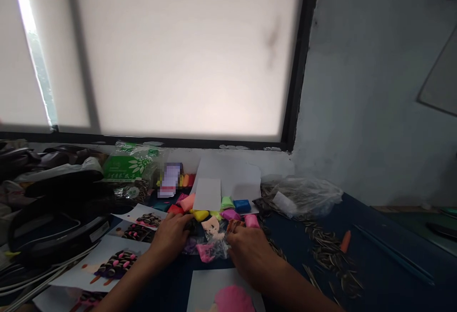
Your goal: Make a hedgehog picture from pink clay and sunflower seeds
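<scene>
My left hand (170, 235) reaches over small clay packets, its fingers stretched out and slightly bent beside a yellow packet (200, 215) and a dark packet (191, 227). With curled fingers, my right hand (250, 251) is at an orange-brown packet (234, 226); the fingertips are partly hidden. Between the hands lie peach clay (210, 225) and pink clay (205, 252) in crumpled clear wrap. Close by are magenta (231, 214), pink (252, 221), green (227, 202) and blue (242, 206) packets. A white sheet with a pink clay shape (233, 298) lies below my right hand.
Cards with seed-and-clay hedgehogs (116, 264) lie left. Behind them stand a green seed bag (124, 167) and a blurred upright object (170, 180). Loose sunflower seeds (326, 245), an orange stick (345, 241) and a clear plastic bag (314, 195) are right. White cables (39, 281) run lower left.
</scene>
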Demonstrator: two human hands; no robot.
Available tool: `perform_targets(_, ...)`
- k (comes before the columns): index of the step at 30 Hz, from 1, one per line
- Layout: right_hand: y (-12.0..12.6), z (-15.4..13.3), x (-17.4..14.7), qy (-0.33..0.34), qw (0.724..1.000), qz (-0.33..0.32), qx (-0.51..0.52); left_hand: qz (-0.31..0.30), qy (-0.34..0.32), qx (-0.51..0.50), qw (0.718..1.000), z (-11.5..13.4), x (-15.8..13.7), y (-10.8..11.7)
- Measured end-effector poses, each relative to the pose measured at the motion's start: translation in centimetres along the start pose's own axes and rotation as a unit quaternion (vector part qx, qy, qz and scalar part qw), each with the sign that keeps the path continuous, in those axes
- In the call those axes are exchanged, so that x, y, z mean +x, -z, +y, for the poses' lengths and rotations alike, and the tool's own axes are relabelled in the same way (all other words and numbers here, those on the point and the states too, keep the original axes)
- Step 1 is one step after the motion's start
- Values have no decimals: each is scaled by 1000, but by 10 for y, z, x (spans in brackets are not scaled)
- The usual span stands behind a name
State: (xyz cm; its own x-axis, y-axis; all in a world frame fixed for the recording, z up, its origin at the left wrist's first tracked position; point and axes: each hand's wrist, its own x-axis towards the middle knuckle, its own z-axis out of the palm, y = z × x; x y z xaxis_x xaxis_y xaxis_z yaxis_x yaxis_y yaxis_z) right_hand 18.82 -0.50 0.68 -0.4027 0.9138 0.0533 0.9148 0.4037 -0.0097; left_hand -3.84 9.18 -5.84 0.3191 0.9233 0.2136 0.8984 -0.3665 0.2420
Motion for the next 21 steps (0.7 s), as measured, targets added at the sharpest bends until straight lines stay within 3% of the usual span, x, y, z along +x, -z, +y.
perform_targets(5, -3, -3, 2, -9, 1000, -8, -6, -5, 44, -53, 998, -2, 2, 4)
perform_targets(9, -2, -4, 3, -9, 1000, 3, 3, 30, 60, -152, 986, 2, 2, 17)
perform_targets(14, -1, -2, 3, -9, 997, 46, 54, 54, 44, -360, 930, 18, 3, 38)
perform_targets(17, -3, 0, 5, -11, 995, 47, 91, 28, 51, -470, 881, 34, -1, 36)
perform_targets(21, -11, 3, 7, 0, 994, 24, 108, -106, 106, -517, 843, 45, -5, 17)
